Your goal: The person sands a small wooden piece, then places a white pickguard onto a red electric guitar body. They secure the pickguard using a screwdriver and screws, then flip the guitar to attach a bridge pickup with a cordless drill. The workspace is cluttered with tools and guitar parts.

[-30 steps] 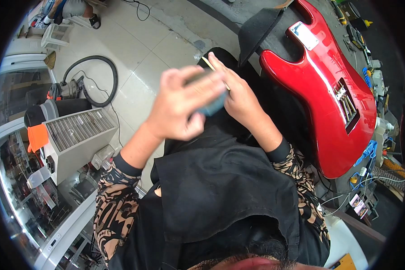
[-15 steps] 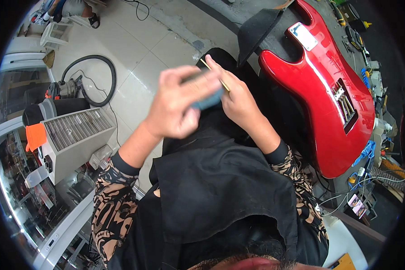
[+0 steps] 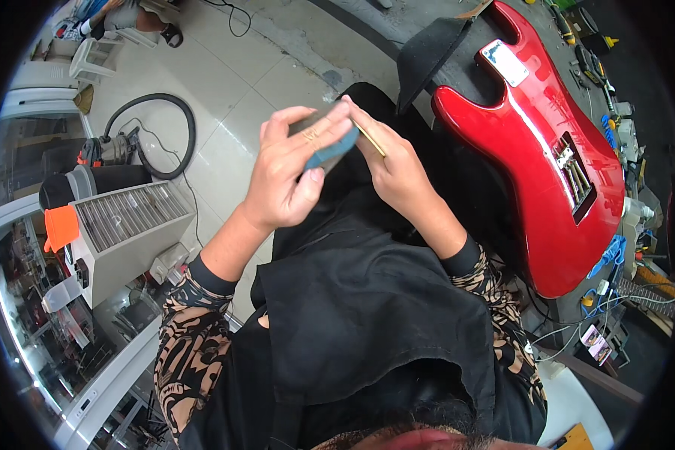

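Note:
My left hand [image 3: 276, 174] is wrapped around a flat block with a blue edge and a greyish face [image 3: 330, 152]; it resembles a sanding block. Close against it, my right hand [image 3: 403, 166] pinches a thin gold-coloured strip [image 3: 373, 141], its far end near the block and my left fingertips. Whether block and strip touch cannot be made out. Both hands are raised above my lap, over a black apron [image 3: 375, 315]. A glossy red electric guitar body [image 3: 495, 142] lies to the right of my right hand, its back up, with a metal neck plate and an open spring cavity.
On the right, a dark workbench [image 3: 465, 82] carries tools, cables and a blue cloth [image 3: 607, 255]. A black flap-like piece [image 3: 431, 56] sits beside the guitar. At left stand a vacuum cleaner with its hose [image 3: 191, 127] and a grey slatted unit [image 3: 131, 217]. Another person's leg [image 3: 146, 21] shows top left.
My left hand, blurred before, has tilted the block and drawn it slightly left and up. The strip, still in my right hand, has shifted a little. The other person's foot has moved right.

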The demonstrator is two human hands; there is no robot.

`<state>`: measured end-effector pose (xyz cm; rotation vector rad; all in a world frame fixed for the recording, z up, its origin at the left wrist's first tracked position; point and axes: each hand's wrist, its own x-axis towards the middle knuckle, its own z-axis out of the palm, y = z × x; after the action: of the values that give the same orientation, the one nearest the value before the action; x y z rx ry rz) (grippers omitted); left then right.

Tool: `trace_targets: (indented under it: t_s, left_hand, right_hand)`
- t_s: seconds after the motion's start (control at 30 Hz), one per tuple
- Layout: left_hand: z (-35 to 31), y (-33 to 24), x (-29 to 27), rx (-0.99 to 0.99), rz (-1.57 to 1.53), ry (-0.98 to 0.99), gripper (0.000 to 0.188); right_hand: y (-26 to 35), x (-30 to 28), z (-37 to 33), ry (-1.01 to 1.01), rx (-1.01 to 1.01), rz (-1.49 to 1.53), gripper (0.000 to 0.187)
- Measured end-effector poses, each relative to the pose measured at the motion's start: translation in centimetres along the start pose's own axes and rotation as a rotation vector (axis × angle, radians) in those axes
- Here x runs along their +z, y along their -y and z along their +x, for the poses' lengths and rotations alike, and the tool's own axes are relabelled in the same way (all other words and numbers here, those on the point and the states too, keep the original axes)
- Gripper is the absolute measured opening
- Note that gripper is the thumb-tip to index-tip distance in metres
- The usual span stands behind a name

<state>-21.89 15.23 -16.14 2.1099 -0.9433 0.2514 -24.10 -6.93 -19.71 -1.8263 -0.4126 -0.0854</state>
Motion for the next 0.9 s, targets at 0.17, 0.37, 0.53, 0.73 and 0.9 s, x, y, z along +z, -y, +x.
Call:
trace_targets:
  t_s: [0.17,0.37,0.53,0.73,0.9]
  left_hand:
    - [-0.1,0.1,0.0,-0.002,-0.051,0.035,0.057]
    - [-0.2,0.9,-0.3,-0.087,-0.179,0.039,0.064]
    - [-0.2,0.6,0.2,-0.175,-0.319,-0.053,0.06]
    - [-0.4,0.1,0.3,-0.127,-0.227,-0.036,0.06]
    - [-0.3,-1.6,0.9,-0.078,-0.223,0.047,0.058]
  right_hand:
    - [0.1,-0.1,0.0,0.012,-0.001,-0.028,0.053]
    - [-0.3,0.1,-0.2,0.003,-0.005,-0.011,0.051]
    - [0.3,-0.1,0.1,0.01,0.012,-0.007,0.05]
    - [-0.3,0.0,0.0,0.006,-0.028,-0.028,0.055]
    - [-1.4,-0.2,-0.3,0.015,-0.026,-0.053,0.066]
